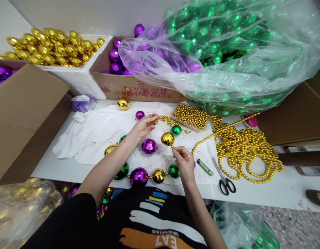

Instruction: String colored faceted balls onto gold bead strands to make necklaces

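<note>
My left hand (pixel 146 125) is closed in a pinch on a thin pale thread (pixel 161 125); whether a needle is in the fingers I cannot make out. The thread runs down to a gold mirror-faceted ball (pixel 167 138). Just below that ball, my right hand (pixel 183 159) pinches the strand at a small gold bead (pixel 172 146). A purple ball (pixel 149 146) lies between my arms, and a green ball (pixel 176 130) sits behind the gold one. Nearest my body curves a strung row with a large purple ball (pixel 139 176), a gold ball (pixel 158 175) and a green ball (pixel 173 171).
Small gold beads fill a shallow tray (pixel 192 117). To the right lie gold bead chains (pixel 246 152), scissors (pixel 224 180) and a green cutter-like tool (pixel 204 167). Behind stand a carton of purple balls (pixel 139 88), a white box of gold balls (pixel 79 77) and a plastic bag of green balls (pixel 243 74).
</note>
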`<state>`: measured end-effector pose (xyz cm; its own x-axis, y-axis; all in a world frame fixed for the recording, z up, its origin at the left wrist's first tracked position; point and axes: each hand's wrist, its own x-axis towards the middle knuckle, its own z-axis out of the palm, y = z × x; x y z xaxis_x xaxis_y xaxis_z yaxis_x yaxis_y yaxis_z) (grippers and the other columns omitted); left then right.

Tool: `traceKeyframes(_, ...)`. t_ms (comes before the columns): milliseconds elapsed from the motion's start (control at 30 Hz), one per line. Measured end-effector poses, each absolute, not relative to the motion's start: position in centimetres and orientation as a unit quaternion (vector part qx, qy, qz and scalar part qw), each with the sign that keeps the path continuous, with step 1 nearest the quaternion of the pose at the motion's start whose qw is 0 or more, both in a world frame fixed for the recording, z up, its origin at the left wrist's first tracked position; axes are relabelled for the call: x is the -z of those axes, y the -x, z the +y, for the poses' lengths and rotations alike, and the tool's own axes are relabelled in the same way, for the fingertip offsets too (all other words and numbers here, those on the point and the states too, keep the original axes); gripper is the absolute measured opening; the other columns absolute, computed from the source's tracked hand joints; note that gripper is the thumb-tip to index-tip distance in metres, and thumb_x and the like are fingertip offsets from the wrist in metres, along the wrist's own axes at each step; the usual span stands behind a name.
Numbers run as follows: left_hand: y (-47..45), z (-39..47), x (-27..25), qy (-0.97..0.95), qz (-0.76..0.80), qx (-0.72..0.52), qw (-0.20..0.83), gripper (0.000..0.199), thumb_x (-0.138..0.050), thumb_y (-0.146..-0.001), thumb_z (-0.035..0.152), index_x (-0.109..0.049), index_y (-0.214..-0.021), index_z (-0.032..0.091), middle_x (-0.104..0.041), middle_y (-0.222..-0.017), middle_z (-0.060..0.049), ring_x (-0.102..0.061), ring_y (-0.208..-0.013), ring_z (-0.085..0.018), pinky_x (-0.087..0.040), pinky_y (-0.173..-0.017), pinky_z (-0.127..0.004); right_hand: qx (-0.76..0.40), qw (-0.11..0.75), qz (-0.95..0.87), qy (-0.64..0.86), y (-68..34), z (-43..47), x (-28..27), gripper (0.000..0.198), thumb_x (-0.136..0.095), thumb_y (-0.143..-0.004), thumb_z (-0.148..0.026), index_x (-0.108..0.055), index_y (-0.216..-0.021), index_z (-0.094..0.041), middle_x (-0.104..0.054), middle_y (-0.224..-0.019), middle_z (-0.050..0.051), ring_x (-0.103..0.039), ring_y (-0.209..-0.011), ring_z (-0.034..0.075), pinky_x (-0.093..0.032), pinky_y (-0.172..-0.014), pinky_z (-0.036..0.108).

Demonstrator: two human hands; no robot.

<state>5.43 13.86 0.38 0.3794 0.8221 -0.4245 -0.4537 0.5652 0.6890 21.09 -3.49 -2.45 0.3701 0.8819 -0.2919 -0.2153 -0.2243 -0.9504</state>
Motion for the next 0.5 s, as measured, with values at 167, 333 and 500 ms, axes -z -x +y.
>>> traceKeyframes(167, -6.2, 12.9, -0.6, -0.306, 0.388, -0.385, 0.779, 0.030, -0.079, -0.067, 0.014, -0.066, -0.094, 0.015, -0.073, -0.088, -0.003, -0.058, -0.058, -0.004, -0.036, -0.045, -0.012, -0.506, 0.575, -0.236, 0.598, -20.6, -3.1, 2.8, 0.023, -0.074, -0.070, -0.038, -0.065, -0.074, -0.018, -0.051, -0.059, -0.006, -0.034, -0.045, 0.006, -0.025, -0.040, 0.021)
traceKeyframes(333, -8.0, 11.3, -1.4, -0.431, 0.379, -0.330, 0.750, 0.032, -0.083, -0.063, 0.027, -0.068, -0.089, 0.015, -0.073, -0.087, -0.004, -0.056, -0.060, -0.005, -0.032, -0.050, -0.016, -0.499, 0.594, -0.212, 0.594, -20.9, -2.7, 3.1, 0.028, -0.076, -0.067, -0.039, -0.057, -0.073, -0.019, -0.052, -0.059, -0.007, -0.040, -0.041, 0.006, -0.034, -0.039, 0.021)
traceKeyframes(500, -8.6, 11.0, -1.9, -0.491, 0.384, -0.331, 0.709, 0.032, -0.077, -0.071, 0.045, -0.068, -0.080, 0.016, -0.074, -0.103, -0.007, -0.063, -0.077, -0.011, -0.037, -0.060, -0.021, -0.497, 0.594, -0.228, 0.590, -22.3, -2.8, 2.9, 0.032, -0.077, -0.066, -0.037, -0.057, -0.084, -0.020, -0.058, -0.077, -0.004, -0.048, -0.049, 0.007, -0.046, -0.046, 0.023)
